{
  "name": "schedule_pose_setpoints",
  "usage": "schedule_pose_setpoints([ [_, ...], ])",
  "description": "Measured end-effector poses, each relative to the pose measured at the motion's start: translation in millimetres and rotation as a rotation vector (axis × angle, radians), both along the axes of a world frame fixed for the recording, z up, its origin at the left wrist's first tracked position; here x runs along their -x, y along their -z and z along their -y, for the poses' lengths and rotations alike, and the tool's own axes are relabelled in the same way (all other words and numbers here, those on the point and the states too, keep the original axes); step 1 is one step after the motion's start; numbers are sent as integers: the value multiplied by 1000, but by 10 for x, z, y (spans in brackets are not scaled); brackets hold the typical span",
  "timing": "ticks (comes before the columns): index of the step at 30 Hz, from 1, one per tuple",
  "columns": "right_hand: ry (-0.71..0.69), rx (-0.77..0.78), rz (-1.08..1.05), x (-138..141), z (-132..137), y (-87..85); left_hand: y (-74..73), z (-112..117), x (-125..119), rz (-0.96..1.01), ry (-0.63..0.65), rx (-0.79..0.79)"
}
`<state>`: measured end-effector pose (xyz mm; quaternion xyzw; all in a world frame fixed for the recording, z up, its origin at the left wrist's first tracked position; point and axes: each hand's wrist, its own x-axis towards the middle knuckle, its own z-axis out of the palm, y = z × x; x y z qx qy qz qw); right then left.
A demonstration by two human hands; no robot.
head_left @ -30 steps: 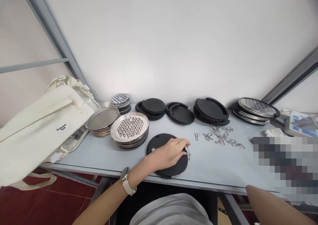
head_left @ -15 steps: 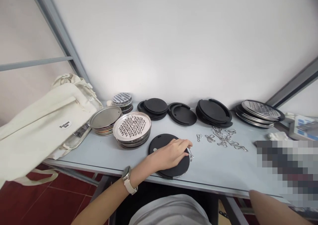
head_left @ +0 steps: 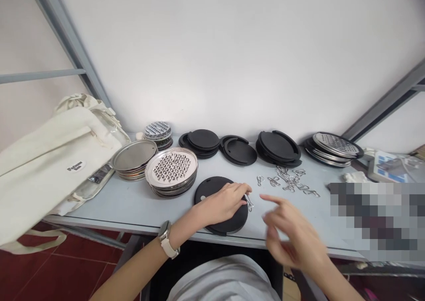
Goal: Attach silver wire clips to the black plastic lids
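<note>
My left hand [head_left: 228, 202], with a watch at the wrist, lies over a black round disc [head_left: 212, 187] near the table's front edge. Its fingers curl over the disc's right side and grip it; a thin metal rim shows below. A bent wire clip [head_left: 250, 204] sticks out at that edge by the fingertips. To the right, my right hand [head_left: 287, 230] is slightly blurred, open and holding nothing, index finger stretched toward the clip and the other fingers loosely bent. Beyond it lie several loose wire clips [head_left: 288, 188].
Grater plates [head_left: 171, 170] are stacked at left, beside plain metal plates [head_left: 134, 155] and smaller graters [head_left: 157, 131]. Black round holders [head_left: 279, 147] stand along the wall. Another grater stack [head_left: 336, 145] is at the right. A cream bag [head_left: 53, 164] covers the left end.
My right hand has come in from the lower right to beside the disc, index finger extended. My left hand stays on the disc. The whole view has shifted slightly.
</note>
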<state>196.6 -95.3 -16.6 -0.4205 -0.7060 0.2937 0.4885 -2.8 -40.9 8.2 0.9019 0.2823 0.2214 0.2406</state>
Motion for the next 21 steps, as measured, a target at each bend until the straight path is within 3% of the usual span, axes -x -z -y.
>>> schedule_pose_setpoints([
  [3, 192, -163, 159, -5, -142, 67, 12, 5, -4, 12, -17, 0],
  [5, 269, -84, 161, -16, -228, 106, 17, 6, -7, 12, -21, -2],
  [9, 195, 136, -143, -58, -330, 129, 13, 8, -5, 8, -18, -3],
  [14, -35, 472, -331, -81, -364, 130, 13, 8, 0, -32, -25, -20],
  [21, -111, 539, -343, -94, -354, 123, 8, 2, -1, -13, -7, -31],
])
